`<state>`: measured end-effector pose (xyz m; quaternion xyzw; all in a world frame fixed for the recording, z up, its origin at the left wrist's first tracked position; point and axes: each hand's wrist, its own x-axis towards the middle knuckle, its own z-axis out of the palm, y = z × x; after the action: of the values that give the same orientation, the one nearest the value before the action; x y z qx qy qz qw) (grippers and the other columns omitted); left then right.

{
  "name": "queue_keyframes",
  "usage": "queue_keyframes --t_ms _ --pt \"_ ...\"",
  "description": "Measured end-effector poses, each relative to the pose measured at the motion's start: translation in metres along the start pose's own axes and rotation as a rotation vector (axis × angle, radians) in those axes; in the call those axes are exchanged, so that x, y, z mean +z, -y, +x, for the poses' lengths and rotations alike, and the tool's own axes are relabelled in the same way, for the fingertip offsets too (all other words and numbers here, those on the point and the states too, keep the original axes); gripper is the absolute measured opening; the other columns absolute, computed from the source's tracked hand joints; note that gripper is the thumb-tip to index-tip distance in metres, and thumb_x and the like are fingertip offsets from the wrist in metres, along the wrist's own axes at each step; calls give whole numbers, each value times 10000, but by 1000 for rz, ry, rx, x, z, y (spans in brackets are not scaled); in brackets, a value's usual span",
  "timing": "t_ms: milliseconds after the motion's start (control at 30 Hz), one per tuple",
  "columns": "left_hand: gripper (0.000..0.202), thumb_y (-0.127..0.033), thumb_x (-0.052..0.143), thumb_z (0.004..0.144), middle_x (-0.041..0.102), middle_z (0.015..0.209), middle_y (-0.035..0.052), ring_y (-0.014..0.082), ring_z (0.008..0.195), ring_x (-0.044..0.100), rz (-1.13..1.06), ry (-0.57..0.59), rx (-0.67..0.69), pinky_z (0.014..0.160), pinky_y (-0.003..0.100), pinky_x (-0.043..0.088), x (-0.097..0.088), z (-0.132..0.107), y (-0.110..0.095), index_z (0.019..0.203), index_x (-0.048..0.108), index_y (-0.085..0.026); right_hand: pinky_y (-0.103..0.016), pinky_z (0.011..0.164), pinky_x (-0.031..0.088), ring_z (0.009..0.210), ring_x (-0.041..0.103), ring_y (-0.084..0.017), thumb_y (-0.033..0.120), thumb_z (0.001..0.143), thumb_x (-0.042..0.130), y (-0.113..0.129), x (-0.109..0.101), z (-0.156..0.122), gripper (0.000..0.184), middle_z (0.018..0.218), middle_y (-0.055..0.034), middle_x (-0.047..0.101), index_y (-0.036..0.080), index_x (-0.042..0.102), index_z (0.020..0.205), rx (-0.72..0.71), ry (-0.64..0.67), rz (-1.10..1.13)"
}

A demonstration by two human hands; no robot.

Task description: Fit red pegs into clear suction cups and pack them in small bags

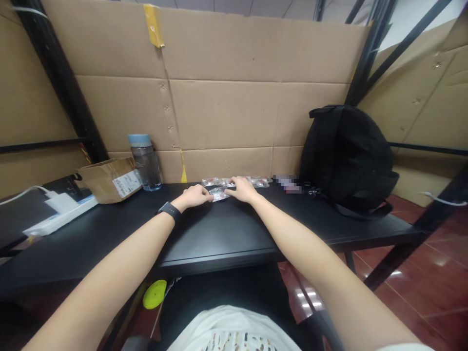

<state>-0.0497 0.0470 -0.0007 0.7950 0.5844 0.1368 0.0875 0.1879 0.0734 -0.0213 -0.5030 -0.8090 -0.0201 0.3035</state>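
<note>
A small shiny, silvery-clear packet [219,194] is between my hands, low over the black table. My left hand [195,196], with a dark watch [170,211] on its wrist, is closed on the packet's left end. The fingers of my right hand [244,189] are closed on its right end. Just behind is a row of several similar clear packets [260,182] with reddish bits in them; my right hand partly covers this row. What is inside the packets is too small to make out.
On the black table [219,234], a water bottle [146,163], an open cardboard box [109,180] and a white power strip [60,217] stand left. A black backpack [347,156] and a blurred-out item [288,184] are right. Cardboard panels [226,97] close off the back.
</note>
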Motion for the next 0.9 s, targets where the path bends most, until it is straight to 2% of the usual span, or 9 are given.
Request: queue_keyframes --t_ms 100,167,233,333,433,500,567,700,900 --pt "334 -535 699 764 755 1018 46 286 979 678 89 -95 -38 836 353 486 2 1 0 937 728 -251 -372 985 449 1108 616 -249 320 827 769 -1 -7 -1 317 1156 -96 679 210 700 1116 -116 12 11" --pt "375 -511 731 747 730 1110 69 303 1047 656 137 -154 26 862 370 490 4 2 3 1005 694 -242 -343 1008 438 1097 628 -220 228 829 744 -2 -11 -1 194 1135 -66 693 218 741 1022 -234 92 70" --pt "339 -448 725 774 703 1192 68 302 1123 626 151 -172 138 904 374 486 6 3 5 1049 685 -252 -321 996 444 1072 646 -210 175 805 727 -1 -12 -1 172 1112 -43 716 224 766 965 -293 177 95" --pt "213 -321 614 875 691 1248 31 279 1211 587 149 -161 263 979 388 457 9 3 3 1063 711 -297 -331 946 465 1053 668 -230 194 764 745 1 -11 -2 286 1104 -27 749 248 766 1044 -248 282 68" --pt "244 -398 533 942 727 1186 18 262 1159 629 116 -117 275 975 384 459 9 1 -2 1063 718 -295 -410 985 433 1104 665 -262 249 818 714 5 -9 -2 269 1122 -19 765 290 752 1081 -147 312 14" --pt "323 -515 595 893 744 1149 11 252 1090 668 80 -78 281 938 355 479 9 -1 -4 1093 695 -282 -473 1022 393 1146 652 -277 271 863 683 6 -8 -3 234 1140 -21 767 302 739 1089 -95 306 9" --pt "403 -509 682 821 749 1145 1 241 1059 687 64 -69 280 917 331 489 9 -2 -3 1150 656 -277 -495 1028 384 1143 655 -277 293 882 683 7 -8 -3 265 1150 -36 766 294 710 1145 -61 306 53" --pt "417 -334 658 843 765 1111 -2 231 1054 700 62 -149 231 930 334 478 10 0 2 1249 584 -275 -417 962 449 1033 692 -251 340 897 696 6 -9 -3 363 1104 -75 773 243 660 1245 -30 277 162" --pt "350 -290 601 890 785 1043 -8 244 1062 707 6 -271 215 936 361 458 12 3 5 1239 585 -299 -341 861 502 890 717 -214 378 929 657 7 -7 -2 316 944 -32 788 230 659 1209 20 166 280"
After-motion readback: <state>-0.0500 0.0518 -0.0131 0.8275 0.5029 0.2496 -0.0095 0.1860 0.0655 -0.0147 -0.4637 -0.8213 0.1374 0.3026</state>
